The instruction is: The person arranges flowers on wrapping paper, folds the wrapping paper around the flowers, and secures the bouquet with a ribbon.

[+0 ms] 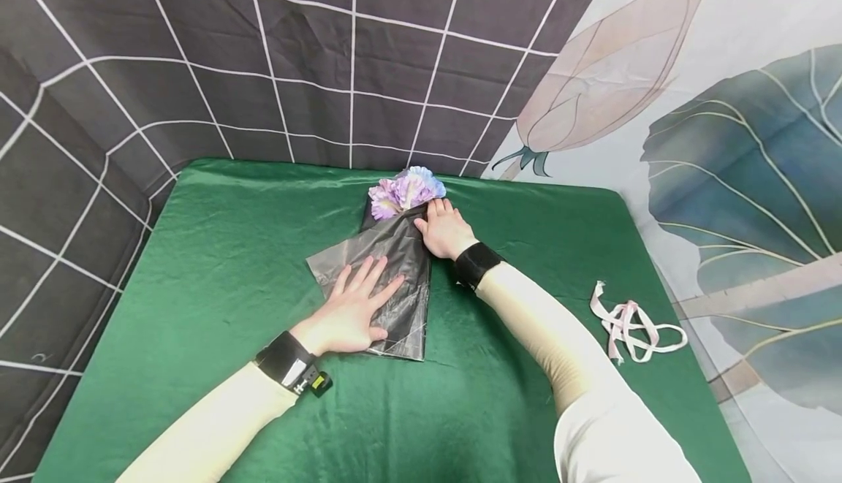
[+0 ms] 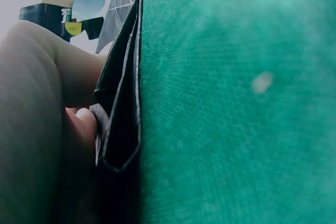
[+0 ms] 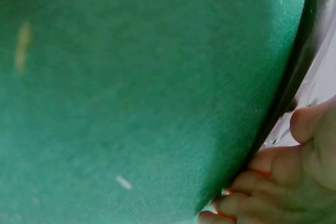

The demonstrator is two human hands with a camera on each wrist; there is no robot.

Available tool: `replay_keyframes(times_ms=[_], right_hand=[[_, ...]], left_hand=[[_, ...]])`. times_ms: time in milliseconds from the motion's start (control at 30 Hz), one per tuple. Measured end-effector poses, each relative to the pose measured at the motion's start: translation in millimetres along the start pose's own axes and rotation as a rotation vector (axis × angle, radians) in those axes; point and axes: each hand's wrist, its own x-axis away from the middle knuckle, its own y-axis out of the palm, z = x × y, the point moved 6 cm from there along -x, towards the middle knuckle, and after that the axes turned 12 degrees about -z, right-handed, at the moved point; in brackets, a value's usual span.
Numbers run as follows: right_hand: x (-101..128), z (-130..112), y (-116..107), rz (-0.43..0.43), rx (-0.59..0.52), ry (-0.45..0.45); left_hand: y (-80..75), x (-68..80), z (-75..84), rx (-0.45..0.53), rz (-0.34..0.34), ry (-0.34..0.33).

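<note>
Black translucent wrapping paper (image 1: 404, 271) lies folded on the green cloth, with pale purple and blue ruffled flowers (image 1: 408, 191) showing at its far end. My left hand (image 1: 351, 315) rests on the near part of the wrap, palm down, fingers spread. In the left wrist view, folded edges of the wrap (image 2: 122, 129) stand beside that hand's fingers. My right hand (image 1: 449, 231) touches the wrap's right edge just below the flowers, its fingers fairly straight. The right wrist view has the right fingers (image 3: 278, 182) against the wrap's dark edge (image 3: 283, 95). Any stems are hidden inside.
A pale pink and white ribbon (image 1: 634, 329) lies loosely looped on the right side of the table (image 1: 217, 249). Behind the table hangs a dark curtain (image 1: 296, 52) with white grid lines. A cloth printed with leaves (image 1: 756, 147) hangs at the right.
</note>
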Motion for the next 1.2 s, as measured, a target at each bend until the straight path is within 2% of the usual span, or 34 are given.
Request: replay_keyframes(times_ms=[133, 233, 333, 467, 633, 767, 867, 1067, 1200], right_hand=[[-1.6, 0.3, 1.2, 0.0, 0.001, -0.038], [2.9, 2.8, 2.3, 0.024, -0.068, -0.084], [15.0, 5.2, 2.4, 0.054, -0.197, -0.132], [42.9, 3.8, 3.1, 0.129, -0.375, -0.197], [78.7, 5.5, 9.6, 0.219, -0.581, -0.223], [97.6, 6.7, 22.5, 0.111, -0.795, -0.205], [107.1, 6.4, 30.4, 0.029, -0.899, -0.196], [119.0, 9.4, 37.9, -0.011, -0.949, -0.182], [124.0, 9.6, 43.7, -0.065, -1.035, -0.179]], left_hand=[[0.5, 0.7, -0.4, -0.014, 0.005, -0.007], [-0.3, 1.7, 0.5, -0.002, 0.012, 0.003], [-1.8, 3.4, 1.4, 0.018, 0.013, 0.016], [-5.5, 6.9, 1.6, 0.042, 0.023, 0.03], [-15.7, 9.6, 3.7, 0.04, 0.128, 0.066], [-21.4, 11.9, 5.8, 0.03, 0.214, 0.091], [-24.9, 14.5, 7.5, 0.044, 0.272, 0.113], [-39.1, 22.3, 16.6, 0.043, 0.4, 0.166], [-52.2, 30.2, 28.2, 0.026, 0.461, 0.215]])
